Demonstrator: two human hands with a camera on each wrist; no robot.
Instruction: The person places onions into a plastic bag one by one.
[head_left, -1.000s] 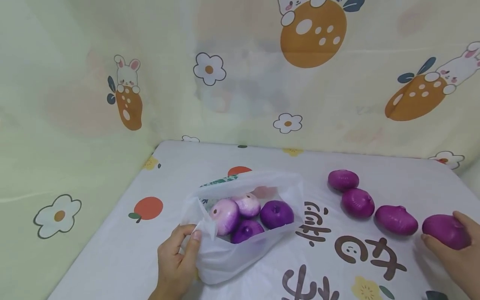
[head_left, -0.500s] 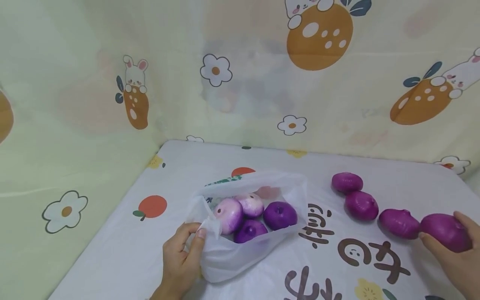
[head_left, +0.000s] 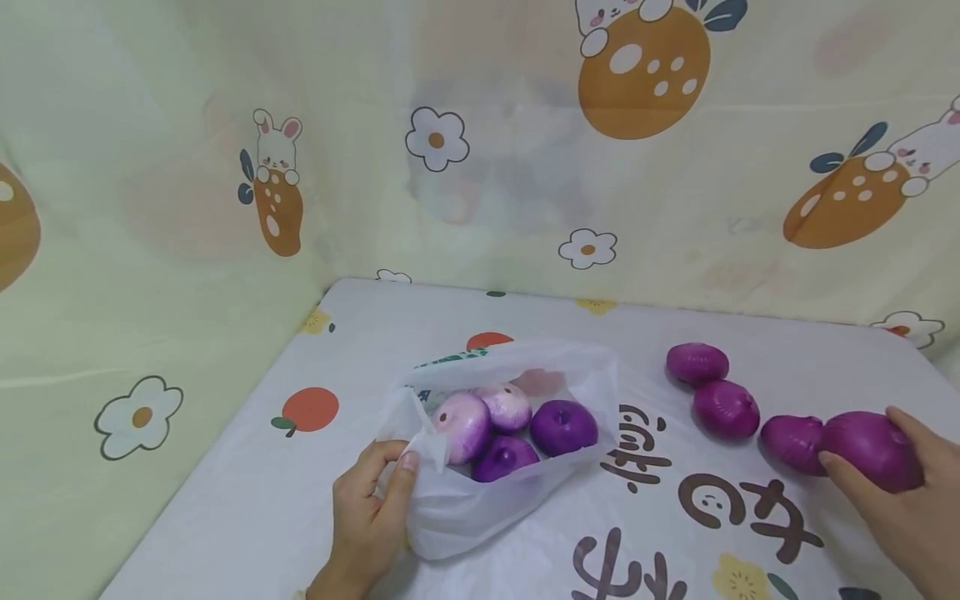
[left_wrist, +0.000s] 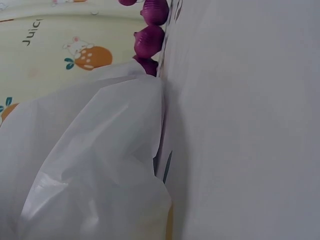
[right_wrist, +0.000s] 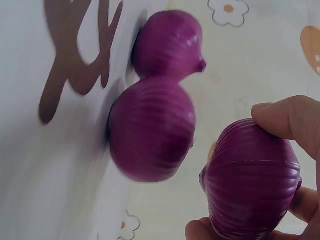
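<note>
Four onions (head_left: pixel 514 427) bagged, perhaps; four outside (head_left: pixel 724 408).

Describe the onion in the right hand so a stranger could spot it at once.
On the printed tablecloth, right of the white plastic bag, lies a row of purple onions. The one meant is at the near right end, the only one in the right hand.

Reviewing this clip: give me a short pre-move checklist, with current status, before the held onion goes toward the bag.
1. Right hand grips the held onion: ok.
2. Held onion is off the table: ok, going by the right wrist view.
3. Left hand pinches the bag rim, mouth open: ok.
4. Room in bag beside four onions: ok.
5. Held onion clear of neighbouring onion: cannot tell, they overlap.
</note>
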